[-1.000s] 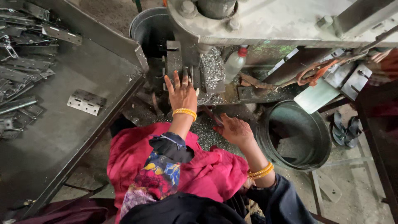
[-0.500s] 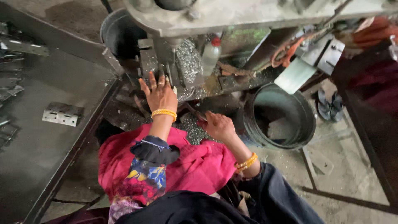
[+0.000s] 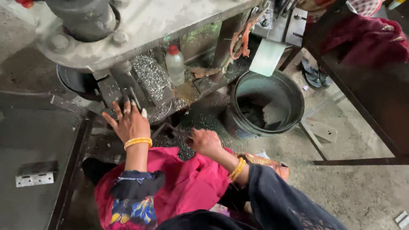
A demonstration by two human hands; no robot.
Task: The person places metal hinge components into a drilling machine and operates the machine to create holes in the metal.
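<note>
Metal block beside left hand

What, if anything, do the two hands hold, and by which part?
Left hand rests open against the machine's metal block, gripping nothing. Right hand lies curled on the metal shavings; whether it holds anything cannot be told.

Fingertips of the left hand lost against the dark metal block under the press table; contact impossible to judge. Fingers of the right hand curled down into the metal shavings, anything gripped there concealed. Black drum mostly covered by the table. Contents of the grey bucket too dark to make out. Sandals partly blocked by the dark bench. Small white scrap cut off at the frame's corner.
</note>
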